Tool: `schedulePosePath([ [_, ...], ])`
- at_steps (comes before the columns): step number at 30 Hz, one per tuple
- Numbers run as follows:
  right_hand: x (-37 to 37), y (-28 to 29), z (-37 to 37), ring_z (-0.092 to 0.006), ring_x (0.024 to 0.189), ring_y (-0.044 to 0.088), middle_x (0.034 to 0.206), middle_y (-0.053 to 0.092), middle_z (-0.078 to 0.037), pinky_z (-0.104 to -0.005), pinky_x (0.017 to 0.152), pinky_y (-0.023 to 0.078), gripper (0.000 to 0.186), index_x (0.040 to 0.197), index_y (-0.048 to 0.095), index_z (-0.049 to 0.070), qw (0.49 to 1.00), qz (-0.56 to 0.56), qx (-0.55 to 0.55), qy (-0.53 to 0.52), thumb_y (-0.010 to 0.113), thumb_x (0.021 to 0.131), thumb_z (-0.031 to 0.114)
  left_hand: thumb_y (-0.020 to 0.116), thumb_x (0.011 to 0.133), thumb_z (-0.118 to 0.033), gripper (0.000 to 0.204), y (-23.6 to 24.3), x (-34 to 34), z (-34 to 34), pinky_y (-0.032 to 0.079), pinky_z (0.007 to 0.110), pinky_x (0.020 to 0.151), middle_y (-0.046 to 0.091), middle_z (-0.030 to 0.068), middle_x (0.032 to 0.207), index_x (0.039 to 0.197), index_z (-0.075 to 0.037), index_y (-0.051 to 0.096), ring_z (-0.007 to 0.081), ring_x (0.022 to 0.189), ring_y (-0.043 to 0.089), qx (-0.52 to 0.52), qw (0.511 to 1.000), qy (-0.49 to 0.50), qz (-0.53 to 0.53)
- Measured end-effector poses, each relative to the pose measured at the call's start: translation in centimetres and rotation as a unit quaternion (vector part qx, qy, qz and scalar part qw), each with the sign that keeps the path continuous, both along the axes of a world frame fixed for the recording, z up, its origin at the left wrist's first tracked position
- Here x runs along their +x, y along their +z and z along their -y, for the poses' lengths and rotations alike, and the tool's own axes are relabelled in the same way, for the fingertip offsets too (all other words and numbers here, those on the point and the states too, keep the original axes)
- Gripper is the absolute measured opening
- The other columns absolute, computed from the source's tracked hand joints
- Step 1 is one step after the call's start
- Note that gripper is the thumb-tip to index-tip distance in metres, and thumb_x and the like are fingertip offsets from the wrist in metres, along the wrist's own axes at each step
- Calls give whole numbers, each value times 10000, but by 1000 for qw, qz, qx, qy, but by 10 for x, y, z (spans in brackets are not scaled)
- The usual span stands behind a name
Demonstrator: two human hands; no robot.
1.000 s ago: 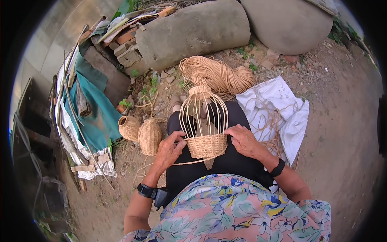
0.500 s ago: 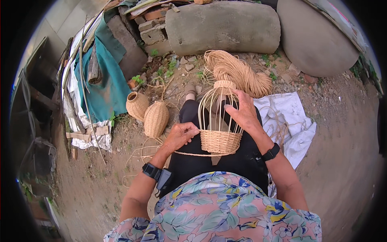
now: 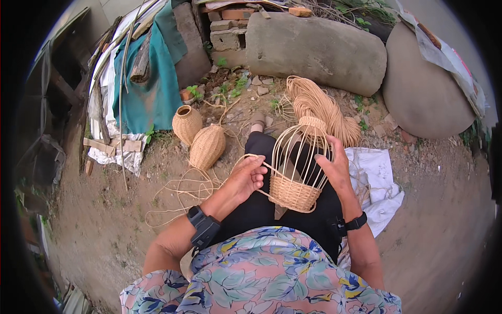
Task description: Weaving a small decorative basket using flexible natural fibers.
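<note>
A partly woven basket (image 3: 294, 194) rests tilted over my lap, with a dense woven base, bare upright ribs and a woven neck ring (image 3: 312, 124). My right hand (image 3: 337, 166) is closed around the ribs on its right side, just under the neck. Beside the basket's left wall, my left hand (image 3: 246, 175) pinches a tan weaving cord (image 3: 271, 168) between thumb and fingers. That cord runs to the woven part, and loose loops (image 3: 183, 193) of it trail on the ground at the left.
Two vase-shaped woven baskets (image 3: 207, 147) lie on the dirt ahead to the left. Beyond my knees is a thick cord bundle (image 3: 320, 107). A white sack (image 3: 379, 191) spreads to the right. A concrete cylinder (image 3: 316, 49), round slab (image 3: 426, 86) and teal cloth (image 3: 149, 78) stand farther off.
My left hand has lifted away from the basket's side, drawing the cord up. The basket has turned and tilted slightly in my right hand. The whole view has shifted.
</note>
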State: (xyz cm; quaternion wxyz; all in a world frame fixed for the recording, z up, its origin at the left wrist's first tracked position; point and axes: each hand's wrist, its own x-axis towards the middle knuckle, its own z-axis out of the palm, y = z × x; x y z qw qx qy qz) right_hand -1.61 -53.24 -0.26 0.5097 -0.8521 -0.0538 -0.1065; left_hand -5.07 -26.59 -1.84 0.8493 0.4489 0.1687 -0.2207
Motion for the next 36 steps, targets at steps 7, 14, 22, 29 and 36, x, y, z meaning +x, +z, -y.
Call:
schedulePosePath([
  [7,-5,-11,7,-264,1203,508,1268,543,-175,-354,1029,377,606,1299,467,6,994,8,102,31,679,755,166,675,899,-157,187,12,22,24,476,229,523,629,31,786,1029,-23,653,65,564,549,146,966,-49,207],
  [14,-4,-17,10,-236,1246,470,1314,513,-157,-344,1059,344,558,1319,413,-6,962,-44,259,77,611,805,85,653,830,-55,210,25,20,45,473,292,513,612,67,804,1019,-4,577,115,564,563,496,763,-71,408],
  [22,-4,-25,7,-269,1219,498,1295,533,-172,-365,1018,382,522,1309,439,9,981,10,189,35,611,838,156,602,840,-43,171,-5,-4,14,481,263,470,586,31,628,1008,-17,601,93,509,564,385,887,-20,254],
  [29,3,17,6,-298,1212,503,1247,563,-169,-396,1002,390,504,1268,515,27,986,12,165,-36,631,859,296,583,873,-126,92,-20,3,7,480,255,486,589,11,647,900,-42,609,79,557,575,494,811,-93,300],
  [36,11,26,-32,-381,1178,485,1246,536,-190,-446,1002,392,559,1262,507,59,983,18,-180,-34,622,737,213,627,766,-186,182,-22,13,-24,518,438,651,644,195,697,832,-20,661,347,653,652,599,741,7,303],
])
